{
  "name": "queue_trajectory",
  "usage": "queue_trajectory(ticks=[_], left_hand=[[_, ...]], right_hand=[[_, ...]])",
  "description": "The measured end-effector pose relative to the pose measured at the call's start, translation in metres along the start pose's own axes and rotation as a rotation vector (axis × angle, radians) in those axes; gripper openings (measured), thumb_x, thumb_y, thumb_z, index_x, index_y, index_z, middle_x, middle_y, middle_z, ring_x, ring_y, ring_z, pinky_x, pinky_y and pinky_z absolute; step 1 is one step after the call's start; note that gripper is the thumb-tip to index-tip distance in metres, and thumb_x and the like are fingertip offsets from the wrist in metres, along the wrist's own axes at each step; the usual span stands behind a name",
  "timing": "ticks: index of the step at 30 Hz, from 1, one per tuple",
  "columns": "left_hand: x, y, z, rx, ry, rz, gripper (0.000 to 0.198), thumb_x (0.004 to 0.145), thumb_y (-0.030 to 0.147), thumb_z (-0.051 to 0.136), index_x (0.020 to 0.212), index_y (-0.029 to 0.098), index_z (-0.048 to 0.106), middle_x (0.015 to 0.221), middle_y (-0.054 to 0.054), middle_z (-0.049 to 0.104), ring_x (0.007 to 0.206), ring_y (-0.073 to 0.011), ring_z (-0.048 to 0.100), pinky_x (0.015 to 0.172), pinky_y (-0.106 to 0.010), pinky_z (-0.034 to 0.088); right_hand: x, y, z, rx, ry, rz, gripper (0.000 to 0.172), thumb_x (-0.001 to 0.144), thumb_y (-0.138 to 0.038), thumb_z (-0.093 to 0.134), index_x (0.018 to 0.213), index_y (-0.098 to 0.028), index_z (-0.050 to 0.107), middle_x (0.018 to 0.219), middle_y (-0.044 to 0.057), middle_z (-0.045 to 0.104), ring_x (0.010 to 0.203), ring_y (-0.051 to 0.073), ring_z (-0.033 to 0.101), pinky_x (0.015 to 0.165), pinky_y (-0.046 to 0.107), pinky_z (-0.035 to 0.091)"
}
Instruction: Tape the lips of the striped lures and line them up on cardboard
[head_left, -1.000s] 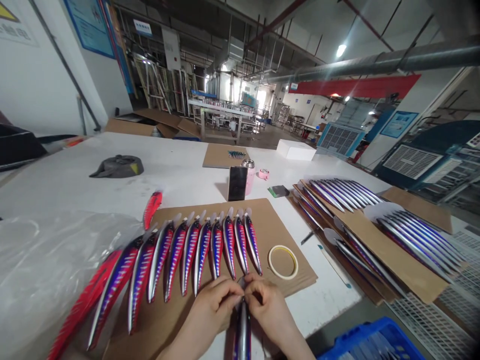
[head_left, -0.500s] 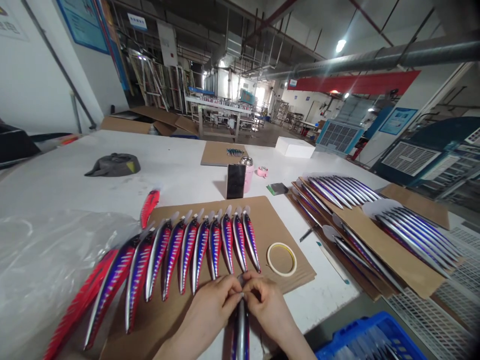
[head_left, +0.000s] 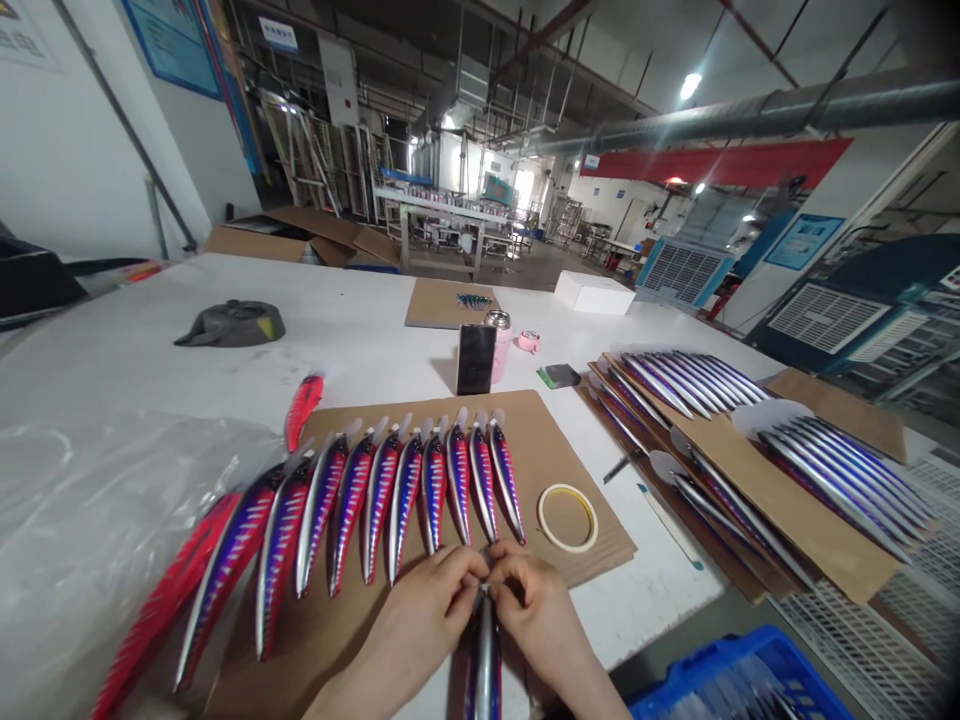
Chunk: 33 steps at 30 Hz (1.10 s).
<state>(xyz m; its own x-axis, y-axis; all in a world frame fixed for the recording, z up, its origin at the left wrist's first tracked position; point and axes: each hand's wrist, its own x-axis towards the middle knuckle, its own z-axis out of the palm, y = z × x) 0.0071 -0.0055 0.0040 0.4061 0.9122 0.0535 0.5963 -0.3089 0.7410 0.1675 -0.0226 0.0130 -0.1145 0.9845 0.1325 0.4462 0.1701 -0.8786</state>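
Note:
My left hand (head_left: 427, 612) and my right hand (head_left: 538, 602) meet at the near edge of the cardboard sheet (head_left: 517, 405), both with fingers pinched. They close on the upper end of a silver and purple fishing lure (head_left: 486, 665), whose body points down toward me. The fingertips cover that end, so any small piece between them is hidden. Beyond my hands, a row of striped purple, red and silver lures (head_left: 382, 500) lies on the cardboard, clear lips pointing away. A roll of masking tape (head_left: 568, 518) lies flat to the right of my right hand.
Stacked cardboard layers carry more silver-purple lures (head_left: 832, 480) at the right. A blue crate (head_left: 739, 655) sits below the table edge. Clear plastic film (head_left: 112, 500) and red sleeves (head_left: 169, 600) lie left. A phone (head_left: 476, 360), pink flask (head_left: 501, 340) and cutter knife (head_left: 619, 467) are farther back.
The view has shifted slightly. My fingertips have moved a little at the lure's upper end, and both hands stay pinched there. The laid-out lures have not moved.

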Motion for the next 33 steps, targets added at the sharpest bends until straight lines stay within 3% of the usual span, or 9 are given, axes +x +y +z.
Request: queue_trajectory(ticks=[4, 7, 9, 13, 17, 22, 25, 27, 33], left_hand=[[-0.001, -0.002, 0.004, -0.033, 0.104, 0.028, 0.021, 0.081, 0.008, 0.044, 0.091, 0.023, 0.055, 0.1, -0.001, 0.055, 0.081, -0.0155, 0.059, 0.076, -0.029, 0.045], [-0.002, -0.004, 0.006, -0.023, 0.155, 0.012, 0.01, 0.082, 0.012, 0.049, 0.08, 0.02, 0.053, 0.098, -0.002, 0.051, 0.072, -0.0144, 0.058, 0.07, -0.029, 0.046], [-0.004, -0.003, 0.006, -0.019, 0.125, 0.035, 0.014, 0.086, 0.013, 0.046, 0.076, 0.02, 0.054, 0.091, -0.001, 0.052, 0.074, -0.0151, 0.059, 0.071, -0.029, 0.047], [-0.005, -0.001, 0.002, -0.049, 0.047, 0.106, 0.019, 0.088, 0.012, 0.045, 0.084, 0.023, 0.06, 0.091, 0.001, 0.058, 0.088, -0.0161, 0.061, 0.081, -0.029, 0.046], [-0.005, 0.0, 0.003, -0.02, 0.055, 0.087, 0.016, 0.087, 0.012, 0.049, 0.079, 0.022, 0.059, 0.087, 0.002, 0.058, 0.083, -0.0154, 0.06, 0.076, -0.027, 0.046], [-0.005, 0.001, 0.004, -0.007, 0.07, 0.08, 0.016, 0.086, 0.01, 0.05, 0.077, 0.021, 0.055, 0.086, 0.003, 0.058, 0.082, -0.0145, 0.06, 0.075, -0.026, 0.045], [-0.006, 0.001, 0.004, 0.016, 0.078, 0.063, 0.016, 0.086, 0.01, 0.049, 0.077, 0.021, 0.054, 0.087, 0.003, 0.057, 0.082, -0.0146, 0.06, 0.074, -0.027, 0.044], [-0.006, 0.002, 0.004, 0.042, 0.073, 0.053, 0.015, 0.086, 0.01, 0.049, 0.077, 0.021, 0.054, 0.086, 0.003, 0.057, 0.081, -0.015, 0.06, 0.073, -0.027, 0.044], [-0.005, 0.001, 0.006, 0.046, 0.07, 0.059, 0.016, 0.086, 0.009, 0.048, 0.077, 0.021, 0.054, 0.086, 0.002, 0.056, 0.082, -0.0156, 0.059, 0.073, -0.028, 0.044]], right_hand=[[-0.002, 0.002, 0.001, 0.015, -0.001, -0.027, 0.022, 0.072, -0.002, 0.047, 0.064, -0.019, 0.058, 0.087, 0.004, 0.067, 0.085, 0.016, 0.064, 0.077, 0.023, 0.045], [-0.003, 0.003, 0.0, 0.013, 0.005, -0.024, 0.022, 0.074, -0.003, 0.048, 0.064, -0.019, 0.059, 0.09, 0.005, 0.068, 0.088, 0.016, 0.064, 0.078, 0.022, 0.044], [-0.003, 0.003, 0.0, 0.007, 0.013, -0.013, 0.022, 0.074, -0.003, 0.049, 0.065, -0.019, 0.06, 0.091, 0.005, 0.068, 0.09, 0.016, 0.064, 0.079, 0.022, 0.044], [-0.005, 0.005, 0.001, -0.012, 0.024, -0.005, 0.024, 0.073, -0.001, 0.049, 0.067, -0.019, 0.062, 0.088, 0.004, 0.069, 0.089, 0.016, 0.065, 0.08, 0.022, 0.045], [-0.004, 0.009, 0.0, -0.052, 0.025, 0.038, 0.02, 0.072, -0.002, 0.052, 0.067, -0.018, 0.062, 0.092, 0.007, 0.07, 0.091, 0.018, 0.066, 0.08, 0.025, 0.046], [-0.001, 0.007, -0.007, -0.088, -0.056, 0.069, 0.037, 0.072, -0.003, 0.054, 0.103, -0.018, 0.064, 0.125, 0.01, 0.06, 0.119, 0.021, 0.054, 0.096, 0.031, 0.041], [0.0, 0.002, -0.011, -0.066, -0.105, 0.079, 0.018, 0.073, -0.004, 0.055, 0.078, -0.019, 0.065, 0.117, 0.009, 0.064, 0.118, 0.021, 0.055, 0.093, 0.03, 0.042], [0.0, 0.001, -0.012, -0.033, -0.099, 0.09, 0.018, 0.073, -0.003, 0.056, 0.065, -0.019, 0.059, 0.112, 0.008, 0.066, 0.113, 0.021, 0.057, 0.09, 0.027, 0.042], [-0.004, 0.005, -0.015, 0.044, -0.138, 0.006, 0.015, 0.081, -0.014, 0.056, 0.068, -0.019, 0.061, 0.103, 0.007, 0.068, 0.113, 0.019, 0.056, 0.089, 0.025, 0.041]])
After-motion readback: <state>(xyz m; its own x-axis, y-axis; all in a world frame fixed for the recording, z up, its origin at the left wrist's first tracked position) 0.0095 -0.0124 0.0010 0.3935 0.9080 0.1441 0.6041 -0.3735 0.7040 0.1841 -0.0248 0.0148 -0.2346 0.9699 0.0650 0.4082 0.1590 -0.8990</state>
